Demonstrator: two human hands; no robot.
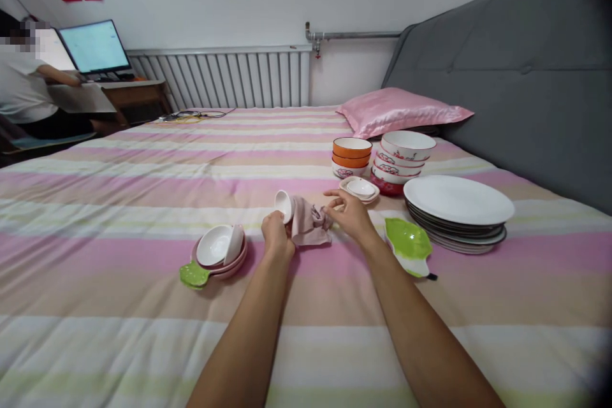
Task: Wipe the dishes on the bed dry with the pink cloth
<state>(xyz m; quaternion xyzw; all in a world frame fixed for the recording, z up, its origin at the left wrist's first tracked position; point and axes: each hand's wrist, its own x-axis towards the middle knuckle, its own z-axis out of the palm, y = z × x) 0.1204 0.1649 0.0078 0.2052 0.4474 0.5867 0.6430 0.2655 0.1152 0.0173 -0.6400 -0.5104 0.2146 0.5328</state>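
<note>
My left hand (pixel 276 234) is closed around a small white dish (pixel 284 204), held tilted on its side above the striped bedspread. My right hand (pixel 348 213) pinches a pinkish cloth (pixel 307 224) that lies between both hands and touches the dish. To the left sits a pile of small white dishes (pixel 217 246) on a pink plate over a green leaf-shaped plate (pixel 192 275). Just right of my right wrist lies another green leaf-shaped plate (pixel 408 242).
A stack of large plates (pixel 458 201) with a white one on top stands at the right. Behind are orange bowls (pixel 351 153), patterned bowls (pixel 404 156), small saucers (pixel 360 189) and a pink pillow (pixel 401 109). A person (pixel 23 86) sits at a desk far left.
</note>
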